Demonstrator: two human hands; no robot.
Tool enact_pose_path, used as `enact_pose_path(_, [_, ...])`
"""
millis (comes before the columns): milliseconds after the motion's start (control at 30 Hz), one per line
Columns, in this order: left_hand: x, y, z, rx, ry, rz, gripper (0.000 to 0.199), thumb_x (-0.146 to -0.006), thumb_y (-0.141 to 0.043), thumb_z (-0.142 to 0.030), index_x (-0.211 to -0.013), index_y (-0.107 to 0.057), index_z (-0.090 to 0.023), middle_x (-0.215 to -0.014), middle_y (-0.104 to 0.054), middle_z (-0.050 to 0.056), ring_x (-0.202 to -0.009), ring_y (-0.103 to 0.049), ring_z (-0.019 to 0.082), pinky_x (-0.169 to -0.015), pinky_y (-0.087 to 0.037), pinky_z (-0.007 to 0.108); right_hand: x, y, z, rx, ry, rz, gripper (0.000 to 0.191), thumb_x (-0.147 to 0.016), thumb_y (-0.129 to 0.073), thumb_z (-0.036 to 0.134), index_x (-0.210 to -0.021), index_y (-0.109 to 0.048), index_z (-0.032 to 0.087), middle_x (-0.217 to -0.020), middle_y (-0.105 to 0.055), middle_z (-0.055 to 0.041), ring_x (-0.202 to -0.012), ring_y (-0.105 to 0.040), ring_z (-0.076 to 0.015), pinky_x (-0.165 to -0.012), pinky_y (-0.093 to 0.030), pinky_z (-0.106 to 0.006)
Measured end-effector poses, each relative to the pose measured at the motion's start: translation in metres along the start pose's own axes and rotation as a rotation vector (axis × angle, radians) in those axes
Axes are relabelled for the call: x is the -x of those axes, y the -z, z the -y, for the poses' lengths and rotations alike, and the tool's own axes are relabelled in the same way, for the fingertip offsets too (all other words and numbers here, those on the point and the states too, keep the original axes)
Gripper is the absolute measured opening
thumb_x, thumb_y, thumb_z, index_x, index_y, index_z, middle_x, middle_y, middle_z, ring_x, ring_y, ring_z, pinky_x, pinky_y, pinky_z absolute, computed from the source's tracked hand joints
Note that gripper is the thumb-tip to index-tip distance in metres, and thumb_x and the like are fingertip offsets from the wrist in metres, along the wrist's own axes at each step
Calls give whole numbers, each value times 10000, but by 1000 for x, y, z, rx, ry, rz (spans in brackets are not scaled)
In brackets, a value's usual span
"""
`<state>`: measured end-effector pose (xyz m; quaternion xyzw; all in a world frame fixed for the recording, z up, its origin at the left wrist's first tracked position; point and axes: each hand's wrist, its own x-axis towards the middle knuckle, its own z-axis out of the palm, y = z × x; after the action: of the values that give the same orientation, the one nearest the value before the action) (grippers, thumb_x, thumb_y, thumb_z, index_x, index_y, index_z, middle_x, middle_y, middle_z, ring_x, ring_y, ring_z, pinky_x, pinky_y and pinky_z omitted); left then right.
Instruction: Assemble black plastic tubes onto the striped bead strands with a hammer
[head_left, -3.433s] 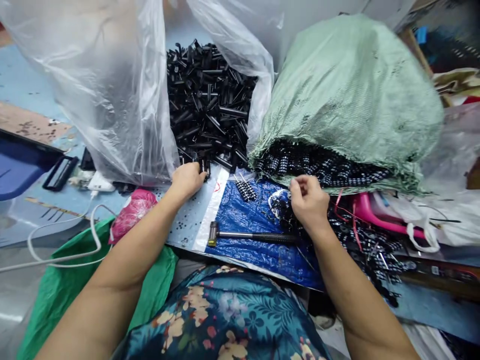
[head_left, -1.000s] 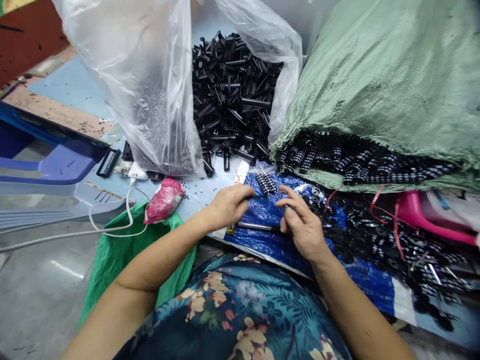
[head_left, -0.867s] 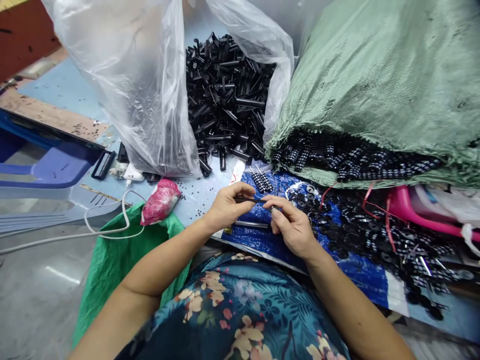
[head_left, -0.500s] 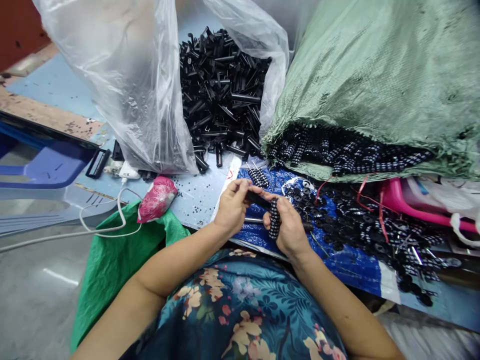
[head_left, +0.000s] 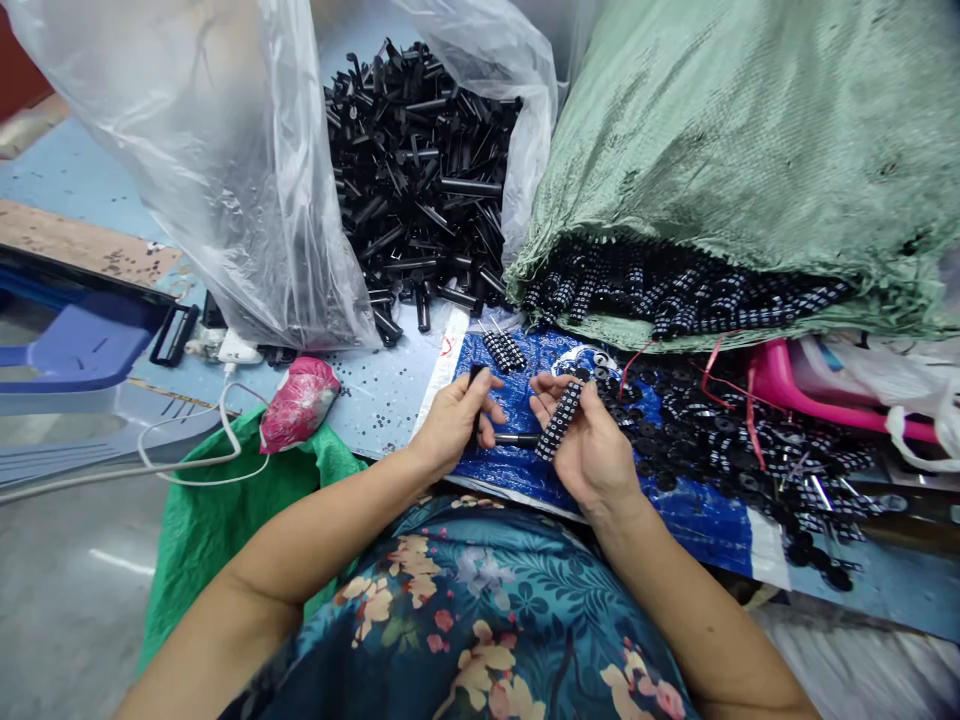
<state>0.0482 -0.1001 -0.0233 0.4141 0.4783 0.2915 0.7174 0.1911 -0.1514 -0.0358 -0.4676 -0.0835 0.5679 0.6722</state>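
My left hand (head_left: 444, 428) is closed around a narrow black plastic piece (head_left: 475, 378), which pokes up past the thumb. In my right hand (head_left: 600, 455) a black roller covered in white squares (head_left: 559, 422) is pinched between thumb and fingers, tilted. The two hands are apart, over a blue printed plastic sheet (head_left: 491, 465). A dark rod-like tool (head_left: 517, 440) lies on the sheet between them, partly behind the roller. Just beyond the hands rest two similar rollers (head_left: 504, 350) with metal pins sticking out.
A clear plastic bag (head_left: 247, 200) spills a heap of black plastic pieces (head_left: 420, 190). At right, a green woven sack (head_left: 735, 150) holds many rollers, with black discs (head_left: 660, 440) scattered before it. A pink wrapped bundle (head_left: 300, 405), a white cable (head_left: 225, 405) and a pink basket (head_left: 787, 385) lie around.
My hands have moved apart. The black piece has gone left with my left hand, while the roller has tilted and stays in my right. The view has shifted slightly.
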Motion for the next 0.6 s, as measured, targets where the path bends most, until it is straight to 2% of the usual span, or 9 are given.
enact_pose_path(100, [-2, -11, 1, -247, -220, 61, 354, -755, -797, -438, -897, -626, -163, -761, -645, -5, -533, -512, 72, -502, -377, 214, -3, -6, -7, 62, 37, 42, 371, -881, -626, 602, -981, -707, 253, -1170, -714, -47, -1193, -641, -239, -1084, -491, -499])
enact_pose_path(200, [-3, -18, 1, -339, -348, 89, 247, -746, -791, -330, -811, -626, -159, -730, -578, -25, -643, -478, 88, -603, -390, 231, -7, -3, -9, 226, 112, 131, 438, -928, -545, 615, -1092, -700, 240, -1265, -688, -79, -1254, -615, -267, -1128, -458, -528])
enact_pose_path(267, [-3, -15, 0, -273, -307, 88, 247, -777, -761, -352, -811, -608, -160, -710, -534, -38, -637, -461, 84, -605, -383, 235, -8, 6, -6, 453, 285, 233, 542, -920, -565, 621, -1326, -601, 263, -1459, -566, -101, -1389, -508, -293, -1141, -448, -541])
enact_pose_path(333, [-3, -7, -2, -193, -223, 106, 303, -757, -782, -382, -859, -601, -162, -715, -518, -48, -609, -457, 74, -583, -375, 232, -6, 20, -1, 767, 575, 340, 840, -825, -711, 614, -1533, -378, 307, -1635, -334, -111, -1514, -323, -332, -1161, -423, -564])
enact_pose_path(400, [-1, 0, -5, -158, -151, 156, 366, -726, -814, -402, -905, -600, -164, -712, -514, -56, -582, -457, 66, -564, -370, 231, -3, 30, 4, 1048, 868, 437, 1079, -738, -828, 545, -1601, -223, 316, -1674, -237, -119, -1541, -251, -355, -1187, -392, -577])
enact_pose_path(433, [1, 2, -7, -153, -131, 184, 391, -717, -824, -414, -914, -598, -163, -706, -515, -59, -569, -457, 64, -556, -369, 230, -2, 33, 6, 1138, 967, 471, 1102, -738, -840, 507, -1610, -199, 304, -1660, -270, -128, -1528, -283, -358, -1190, -392, -576])
enact_pose_path(500, [3, 2, -9, -155, -116, 212, 426, -744, -799, -484, -930, -588, -164, -687, -526, -59, -526, -448, 57, -523, -355, 228, 1, 36, 8, 1207, 1072, 481, 1052, -775, -822, 454, -1610, -208, 273, -1593, -397, -142, -1464, -409, -347, -1171, -434, -561])
enact_pose_path(600, [7, -3, -9, -131, -149, 141, 493, -892, -558, -656, -978, -556, -170, -681, -557, -45, -445, -416, 55, -457, -306, 234, 5, 33, 8, 1210, 1120, 409, 1046, -755, -831, 478, -1596, -257, 235, -1521, -482, -160, -1382, -507, -353, -1106, -514, -542])
